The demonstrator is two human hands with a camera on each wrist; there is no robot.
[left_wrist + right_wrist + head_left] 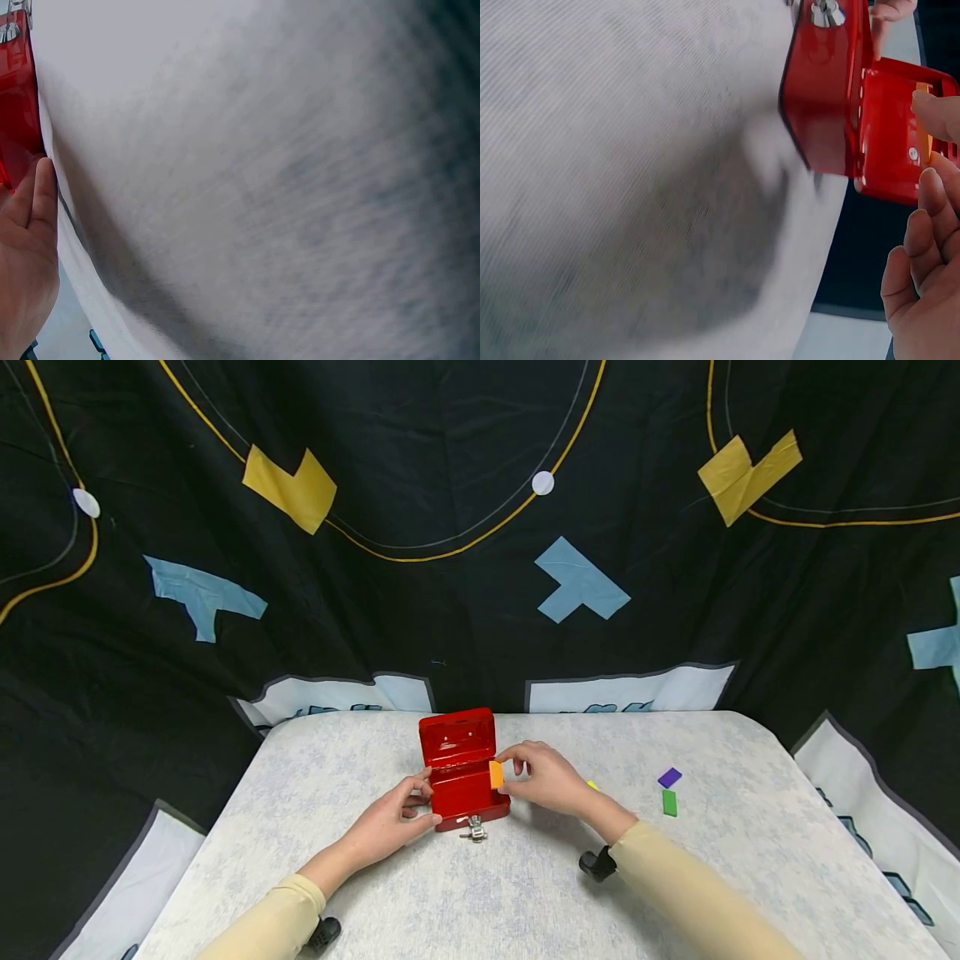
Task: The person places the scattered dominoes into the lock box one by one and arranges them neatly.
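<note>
A black cloth [465,643] with tape shapes fills the upper part of the head view, and below it a pale, mottled tabletop [360,902] spreads across the lower part. Near the centre, slightly below mid-frame, stands a red cash box [491,814], its hinged lid [457,725] raised at the back, which leaves the inside reachable from above. The hands come in from the lower edge, one on each side of it. The left hand [390,822] is spread wide along the box's left end, thumb at the front corner and index finger near the hinge, probably to steady it; the left wrist view shows two straight fingers against the red wall. The right hand [551,781] is narrowed, pinching a flat orange block [497,775] between thumb and index finger, a grip that seems to leave most of its face free. The block is upright at the box's right side; whether it touches the wall cannot be told. A metal lock [474,829] hangs at the box's front, away from the opening. Right of centre, a green block [670,803] lies just beside a purple block [670,778], apart from the box, perhaps within easy reach. Smallest is a yellow piece [592,785], mostly hidden behind the right forearm.
</note>
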